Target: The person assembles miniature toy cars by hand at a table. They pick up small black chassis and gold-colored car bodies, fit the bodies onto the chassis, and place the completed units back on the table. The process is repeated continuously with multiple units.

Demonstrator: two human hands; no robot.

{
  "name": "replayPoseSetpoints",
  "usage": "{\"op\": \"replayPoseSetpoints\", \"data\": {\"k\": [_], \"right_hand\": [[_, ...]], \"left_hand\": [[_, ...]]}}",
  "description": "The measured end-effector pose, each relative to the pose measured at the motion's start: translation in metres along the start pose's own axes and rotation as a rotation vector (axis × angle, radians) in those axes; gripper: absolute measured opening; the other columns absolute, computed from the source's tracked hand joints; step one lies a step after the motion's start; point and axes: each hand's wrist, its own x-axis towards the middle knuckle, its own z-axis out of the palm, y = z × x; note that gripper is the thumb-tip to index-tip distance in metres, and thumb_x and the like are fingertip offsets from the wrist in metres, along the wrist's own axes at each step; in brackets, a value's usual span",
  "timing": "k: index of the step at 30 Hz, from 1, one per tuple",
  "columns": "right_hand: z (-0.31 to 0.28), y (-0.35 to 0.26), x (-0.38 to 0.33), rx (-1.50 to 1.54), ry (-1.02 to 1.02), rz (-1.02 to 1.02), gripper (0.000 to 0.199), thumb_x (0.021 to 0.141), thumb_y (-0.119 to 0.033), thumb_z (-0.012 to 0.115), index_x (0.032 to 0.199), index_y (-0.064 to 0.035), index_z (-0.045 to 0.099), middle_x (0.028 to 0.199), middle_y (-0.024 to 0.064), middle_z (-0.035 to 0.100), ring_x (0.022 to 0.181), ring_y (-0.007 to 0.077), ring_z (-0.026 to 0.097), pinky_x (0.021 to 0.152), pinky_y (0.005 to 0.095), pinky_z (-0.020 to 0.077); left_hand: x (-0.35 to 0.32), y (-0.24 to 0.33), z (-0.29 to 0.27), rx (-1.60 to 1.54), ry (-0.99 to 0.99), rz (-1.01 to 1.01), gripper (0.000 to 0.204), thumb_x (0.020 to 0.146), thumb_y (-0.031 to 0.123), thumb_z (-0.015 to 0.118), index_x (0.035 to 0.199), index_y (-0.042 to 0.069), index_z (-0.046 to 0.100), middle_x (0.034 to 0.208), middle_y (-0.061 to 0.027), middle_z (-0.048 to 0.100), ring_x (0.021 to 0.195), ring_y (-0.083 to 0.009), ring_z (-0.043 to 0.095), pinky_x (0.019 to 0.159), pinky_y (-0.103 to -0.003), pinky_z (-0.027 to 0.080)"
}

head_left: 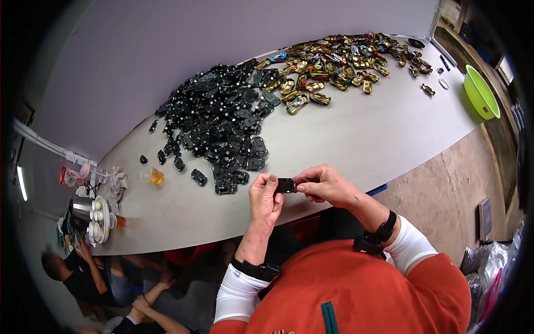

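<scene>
Both hands pinch one small black toy-car chassis (pixel 286 185) between them, the left hand (pixel 265 196) closed on its left end, the right hand (pixel 325 183) on its right, held just above the near edge of the grey table (pixel 361 139). Judging by the piles, most work is left: a big heap of black chassis parts (pixel 219 119) lies just beyond, and farther off a spread of gold toy-car bodies (pixel 339 58). At the far right corner a lime-green basin (pixel 481 92) stands; I cannot see anything in it. A small cup of amber liquid (pixel 156 176) sits to the left.
</scene>
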Motion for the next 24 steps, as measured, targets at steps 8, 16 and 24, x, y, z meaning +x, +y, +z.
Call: {"op": "replayPoseSetpoints", "data": {"k": [8,16,24], "right_hand": [[0.011,0.012,0.010,-0.201,0.236,-0.138,0.012,0.082,-0.008,0.059,0.083,0.0040,0.058,0.065,0.0046,0.057,0.050,0.0066,0.050,0.043,0.0221,0.0398],[-0.009,0.008,0.010,-0.428,0.213,-0.091,0.026,0.088,-0.019,0.050,0.092,0.0037,0.061,0.067,0.0068,0.058,0.059,0.0108,0.053,0.056,0.0273,0.0444],[-0.008,0.014,0.003,-0.238,0.048,0.014,0.028,0.089,-0.010,0.045,0.111,0.0034,0.056,0.069,0.0006,0.054,0.063,0.0068,0.047,0.059,0.0212,0.0409]], "left_hand": [[0.000,-0.008,0.017,0.210,-0.003,0.334,0.020,0.079,0.011,0.067,0.078,0.005,0.048,0.064,-0.0034,0.053,0.038,-0.0068,0.042,0.030,-0.017,0.029],[0.001,0.002,0.001,-0.093,0.017,-0.082,0.022,0.080,0.003,0.063,0.094,0.006,0.048,0.076,-0.0094,0.055,0.054,-0.0137,0.049,0.039,-0.020,0.037],[0.004,-0.005,-0.004,-0.036,-0.027,-0.117,0.022,0.080,0.005,0.063,0.093,0.005,0.045,0.075,-0.0093,0.054,0.053,-0.0124,0.048,0.039,-0.019,0.035]]}}
